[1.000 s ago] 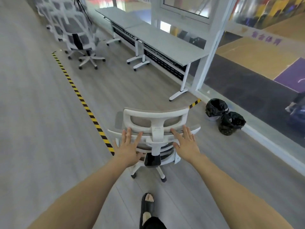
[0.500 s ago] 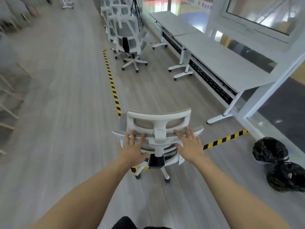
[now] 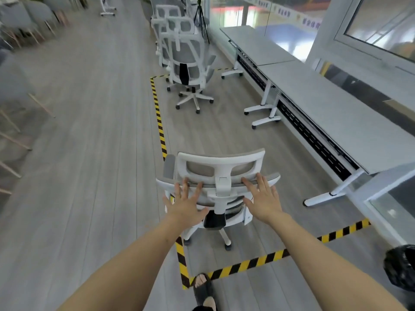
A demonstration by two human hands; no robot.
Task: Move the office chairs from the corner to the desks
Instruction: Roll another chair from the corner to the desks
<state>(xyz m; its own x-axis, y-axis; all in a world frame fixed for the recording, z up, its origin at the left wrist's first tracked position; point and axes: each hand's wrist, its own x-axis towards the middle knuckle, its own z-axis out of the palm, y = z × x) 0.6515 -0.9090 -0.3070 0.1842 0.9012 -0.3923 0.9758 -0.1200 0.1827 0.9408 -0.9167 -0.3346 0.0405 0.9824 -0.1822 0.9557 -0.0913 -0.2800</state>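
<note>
A white office chair [image 3: 221, 163] with grey mesh stands on its castors just in front of me, its back towards me, inside the taped floor area. My left hand [image 3: 187, 204] lies flat on the left of its backrest, fingers spread. My right hand [image 3: 263, 198] lies flat on the right side in the same way. Neither hand curls around the frame. Two grey desks run along the right wall, the near desk [image 3: 336, 113] beside the chair and the far desk [image 3: 253, 44] beyond it. Several more white chairs [image 3: 188, 61] stand clustered at the far end.
Yellow-black tape [image 3: 158, 117] marks a rectangle on the wooden floor. A black bag [image 3: 402, 269] sits at the lower right by the glass wall. My sandalled foot [image 3: 203, 288] is on the tape corner. Blurred grey chairs [image 3: 18, 23] line the left; a tripod [image 3: 201, 16] stands far back.
The chair has rolled forward and turned left across the tape into the marked area, both hands staying on its back. The black bags have slid towards the right edge of view.
</note>
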